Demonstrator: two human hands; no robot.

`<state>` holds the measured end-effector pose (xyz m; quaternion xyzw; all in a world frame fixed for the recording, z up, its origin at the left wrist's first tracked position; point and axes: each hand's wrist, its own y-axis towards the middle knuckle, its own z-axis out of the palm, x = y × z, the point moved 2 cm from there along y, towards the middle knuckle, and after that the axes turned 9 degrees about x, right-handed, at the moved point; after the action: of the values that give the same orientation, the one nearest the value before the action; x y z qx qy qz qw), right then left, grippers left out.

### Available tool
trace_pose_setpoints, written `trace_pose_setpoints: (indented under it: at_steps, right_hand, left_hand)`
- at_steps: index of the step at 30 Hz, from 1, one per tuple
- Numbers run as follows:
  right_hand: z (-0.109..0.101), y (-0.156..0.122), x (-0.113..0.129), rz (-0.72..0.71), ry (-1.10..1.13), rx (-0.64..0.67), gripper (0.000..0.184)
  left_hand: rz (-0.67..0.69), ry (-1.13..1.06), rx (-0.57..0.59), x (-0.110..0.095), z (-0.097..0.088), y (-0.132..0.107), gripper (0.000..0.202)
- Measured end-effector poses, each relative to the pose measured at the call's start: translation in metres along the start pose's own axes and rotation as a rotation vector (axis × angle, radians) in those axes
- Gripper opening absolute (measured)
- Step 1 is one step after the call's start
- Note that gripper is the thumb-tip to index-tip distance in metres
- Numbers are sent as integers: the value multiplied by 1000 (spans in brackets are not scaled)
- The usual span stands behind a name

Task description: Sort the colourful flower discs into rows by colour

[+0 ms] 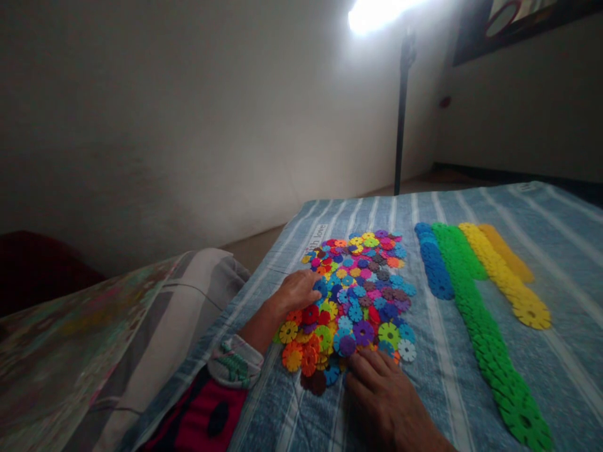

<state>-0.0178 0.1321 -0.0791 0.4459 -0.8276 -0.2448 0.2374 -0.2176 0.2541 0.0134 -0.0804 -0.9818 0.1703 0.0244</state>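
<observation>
Left hand [298, 290] and right hand [384, 386] at a multicoloured disc pile [349, 295]

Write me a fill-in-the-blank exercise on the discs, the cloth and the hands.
1. The longest row of overlapping, notched plastic discs is coloured ____.
2. The short row of overlapping discs between that row and the multicoloured heap of notched plastic discs is ____.
3. The bare hand nearer the longest row is the person's ____ hand.
4. The blue fabric cloth is patterned with white ____.

Missing words: green; blue; right; stripes.
</observation>
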Motion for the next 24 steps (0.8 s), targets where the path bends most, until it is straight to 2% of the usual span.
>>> trace_pose_setpoints:
  at_steps: [15, 19, 24]
  right_hand:
    - [-3, 2, 2, 28, 10, 19, 7]
    - [-1, 1, 2, 22, -9, 56, 8]
    - [0, 2, 2, 35, 6, 60, 6]
  left_hand:
    - [-94, 57, 8, -10, -1, -2, 15]
    - [-146, 28, 1, -8, -1, 0, 20]
    - [-117, -69, 24, -2, 0, 2, 28]
